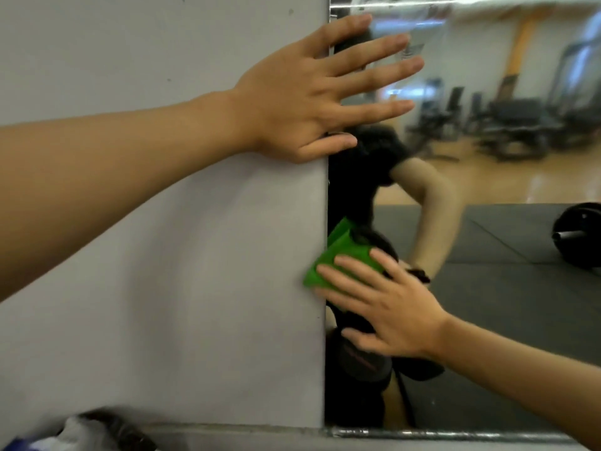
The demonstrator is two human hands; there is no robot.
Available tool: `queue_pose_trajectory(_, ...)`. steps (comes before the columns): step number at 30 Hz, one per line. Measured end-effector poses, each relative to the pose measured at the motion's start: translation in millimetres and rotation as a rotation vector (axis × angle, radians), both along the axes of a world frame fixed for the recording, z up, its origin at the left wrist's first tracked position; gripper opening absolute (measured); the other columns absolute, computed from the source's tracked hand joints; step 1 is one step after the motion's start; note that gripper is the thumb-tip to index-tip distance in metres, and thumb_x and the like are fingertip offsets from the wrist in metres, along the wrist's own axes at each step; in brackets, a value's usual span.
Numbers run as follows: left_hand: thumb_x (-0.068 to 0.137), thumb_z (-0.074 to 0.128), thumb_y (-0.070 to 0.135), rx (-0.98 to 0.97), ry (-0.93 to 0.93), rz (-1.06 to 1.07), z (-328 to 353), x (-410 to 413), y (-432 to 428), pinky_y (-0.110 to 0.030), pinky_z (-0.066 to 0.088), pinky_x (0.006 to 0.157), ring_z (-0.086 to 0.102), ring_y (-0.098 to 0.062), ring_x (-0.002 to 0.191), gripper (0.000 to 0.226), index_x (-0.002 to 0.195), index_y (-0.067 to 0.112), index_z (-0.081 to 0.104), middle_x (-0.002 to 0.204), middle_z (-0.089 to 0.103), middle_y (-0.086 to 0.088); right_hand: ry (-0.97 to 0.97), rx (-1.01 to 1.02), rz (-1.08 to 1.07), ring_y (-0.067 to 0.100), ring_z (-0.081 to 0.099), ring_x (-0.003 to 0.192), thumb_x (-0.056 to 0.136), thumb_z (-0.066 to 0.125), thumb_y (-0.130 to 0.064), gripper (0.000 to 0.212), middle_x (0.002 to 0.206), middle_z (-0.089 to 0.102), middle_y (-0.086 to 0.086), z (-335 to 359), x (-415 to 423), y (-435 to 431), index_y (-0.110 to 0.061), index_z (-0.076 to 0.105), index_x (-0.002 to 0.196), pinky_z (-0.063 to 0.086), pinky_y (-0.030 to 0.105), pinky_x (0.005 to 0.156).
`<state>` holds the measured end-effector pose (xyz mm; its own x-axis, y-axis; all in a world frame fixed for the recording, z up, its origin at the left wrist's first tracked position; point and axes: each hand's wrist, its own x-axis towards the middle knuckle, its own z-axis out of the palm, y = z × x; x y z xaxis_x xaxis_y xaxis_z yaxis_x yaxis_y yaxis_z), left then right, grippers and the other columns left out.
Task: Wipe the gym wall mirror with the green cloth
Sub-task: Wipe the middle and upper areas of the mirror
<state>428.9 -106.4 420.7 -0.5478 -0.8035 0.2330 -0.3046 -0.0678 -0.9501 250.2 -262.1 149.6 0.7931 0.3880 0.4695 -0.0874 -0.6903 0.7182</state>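
The mirror (487,304) fills the right part of the view, and its left edge meets a grey wall (162,288). The green cloth (335,258) lies flat on the mirror at that left edge, about halfway down, with one corner lapping past the edge onto the wall. The right hand (387,307) presses it there. Its grip is spread, with fingers (357,273) straight and apart on the cloth's lower part, curled round nothing. The thumb rests on bare glass below the cloth. The forearm comes in from the mirror's lower right.

The left hand (302,92) lies across the mirror's left edge near its top. Its grip is likewise splayed and clamped on nothing. The four fingers reach straight onto the glass, the back of the hand is over the wall, and the thumb lies at the edge itself. Its forearm runs over the wall, left of the mirror.

The mirror shows the person's dark reflection close to the left edge with a bent arm beside it. Black mats (520,353) show low down, a weight plate (579,236) at the right side, and blurred machines (514,125) on a pale floor higher up. A metal strip (422,435) runs under the mirror's bottom edge. Left of the mirror's lower corner sits a blurred white-and-dark heap (97,431); what it is cannot be told.
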Motion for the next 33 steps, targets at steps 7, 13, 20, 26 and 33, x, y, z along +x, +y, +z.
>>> queue_pose_trajectory(7, 0.112, 0.018, 0.057, -0.004, 0.023, 0.016, -0.2, -2.1, 1.3, -0.059, 0.004, 0.131, 0.001, -0.035, 0.164, 0.068, 0.171, 0.027, 0.004, 0.178, 0.002, -0.012, 0.037, -0.067, 0.056, 0.018, 0.009, 0.162, 0.104, 0.040, -0.055, 0.068, 0.174, 0.017, -0.003, 20.6, -11.1, -18.8, -0.032, 0.024, 0.166, -0.004, 0.042, 0.131)
queue_pose_trajectory(13, 0.112, 0.019, 0.058, 0.029, 0.081, 0.018, -1.7, -5.5, 3.0, -0.059, 0.009, 0.130, 0.000, -0.033, 0.164, 0.067, 0.170, 0.029, 0.002, 0.178, 0.000, -0.010, -0.358, 0.266, -0.034, 0.027, 0.004, 0.162, 0.105, 0.031, -0.060, 0.068, 0.175, 0.012, 0.001, 33.8, 1.4, 2.6, -0.033, 0.024, 0.166, 0.000, 0.054, 0.129)
queue_pose_trajectory(20, 0.108, 0.027, 0.052, -0.028, 0.128, 0.070, -16.3, -14.7, 1.4, -0.057, 0.011, 0.130, 0.006, -0.038, 0.163, 0.070, 0.170, 0.025, 0.011, 0.177, 0.005, -0.015, -0.090, 0.105, -0.091, 0.021, -0.001, 0.162, 0.099, 0.044, -0.060, 0.080, 0.174, 0.012, -0.003, -92.1, -10.8, -1.7, -0.032, 0.015, 0.168, -0.006, 0.046, 0.130)
queue_pose_trajectory(26, 0.104, 0.042, 0.042, -0.079, 0.101, -0.021, -35.8, -25.0, -0.2, -0.060, 0.016, 0.130, 0.017, -0.045, 0.160, 0.070, 0.166, 0.011, 0.029, 0.172, 0.019, -0.028, -0.083, 0.175, -0.060, 0.020, 0.000, 0.162, 0.101, 0.039, -0.058, 0.075, 0.174, 0.012, -0.003, -92.8, -7.7, -3.2, -0.033, 0.015, 0.168, -0.005, 0.047, 0.130)
queue_pose_trajectory(33, 0.108, 0.041, 0.042, 0.197, -0.006, -0.109, -99.2, -20.9, -8.2, -0.059, 0.017, 0.130, 0.020, -0.040, 0.161, 0.067, 0.168, 0.015, 0.028, 0.173, 0.022, -0.020, -0.132, 0.204, -0.094, 0.022, 0.002, 0.162, 0.102, 0.037, -0.060, 0.073, 0.174, 0.007, -0.004, -100.2, -5.5, 3.4, -0.032, 0.018, 0.167, -0.007, 0.048, 0.129)
